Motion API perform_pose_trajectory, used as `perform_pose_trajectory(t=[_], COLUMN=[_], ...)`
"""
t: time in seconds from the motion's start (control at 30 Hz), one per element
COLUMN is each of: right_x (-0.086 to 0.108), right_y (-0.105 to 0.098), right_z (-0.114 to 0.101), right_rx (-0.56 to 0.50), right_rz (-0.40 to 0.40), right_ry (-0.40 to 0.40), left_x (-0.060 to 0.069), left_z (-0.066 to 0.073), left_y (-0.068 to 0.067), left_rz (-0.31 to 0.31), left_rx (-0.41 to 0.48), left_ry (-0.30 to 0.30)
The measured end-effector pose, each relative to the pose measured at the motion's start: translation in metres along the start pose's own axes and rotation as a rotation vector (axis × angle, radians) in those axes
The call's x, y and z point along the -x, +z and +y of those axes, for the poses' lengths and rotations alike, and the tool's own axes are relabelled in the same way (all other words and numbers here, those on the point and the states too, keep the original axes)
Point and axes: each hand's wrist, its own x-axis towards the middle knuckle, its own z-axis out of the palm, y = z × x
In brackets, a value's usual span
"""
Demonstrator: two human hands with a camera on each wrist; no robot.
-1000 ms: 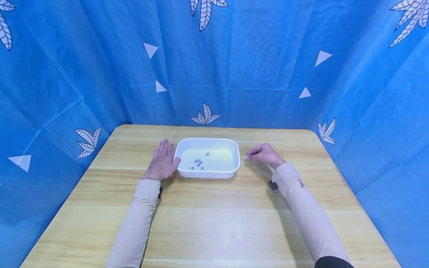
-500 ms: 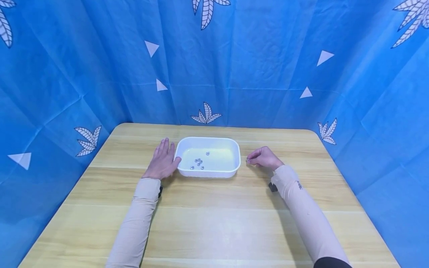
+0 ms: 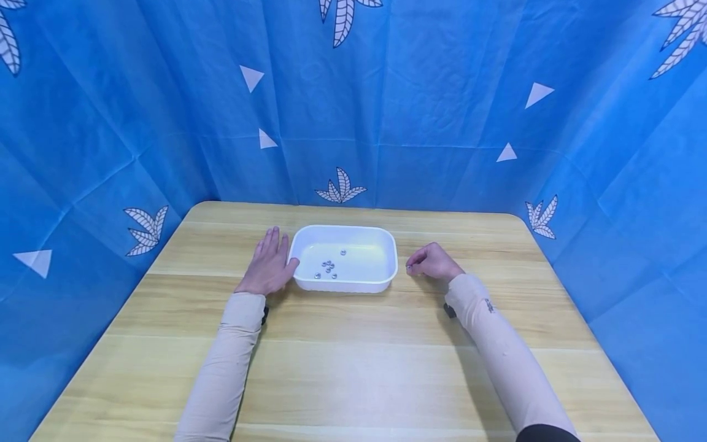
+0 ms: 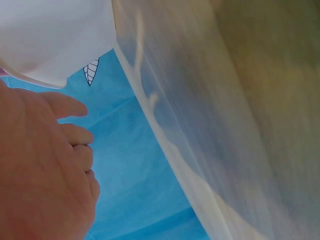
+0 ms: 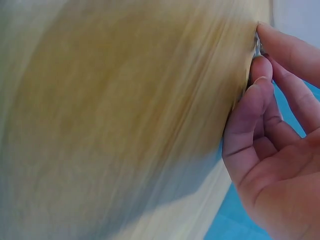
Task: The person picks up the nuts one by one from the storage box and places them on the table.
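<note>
White basin (image 3: 366, 264) braced at left, one shiny piece (image 5: 258, 48) pinched at right!
Holding it low by the table (image 3: 353, 362), just right of the basin, in the narrow fingertip grip of the right hand (image 3: 435, 261), presumably because of its smallness. Resting the left hand (image 3: 267, 268) alongside, fingers straight, thumb out at the left rim, likely as a stop against sliding. Inside, mostly left and near, loose pieces (image 3: 328, 270), probably walled in against rolling off.

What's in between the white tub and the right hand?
Just a narrow strip of bare table, between the tub and the shiny piece that the right hand holds. The head view shows it.
</note>
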Motion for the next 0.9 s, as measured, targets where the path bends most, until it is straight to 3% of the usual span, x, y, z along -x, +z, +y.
perform_pose_trajectory(t=[0.3, 0.9], right_x=[-0.0003, 0.0009], right_y=[0.0006, -0.0008], right_z=[-0.0002, -0.0008], right_rx=[0.032, 0.05], right_rz=[0.004, 0.002], right_ry=[-0.027, -0.002], left_x=[-0.0009, 0.0012], left_z=[-0.0003, 0.0015], left_y=[-0.0002, -0.0014], left_rz=[-0.01, -0.01], left_rx=[-0.007, 0.0], left_ry=[-0.007, -0.012])
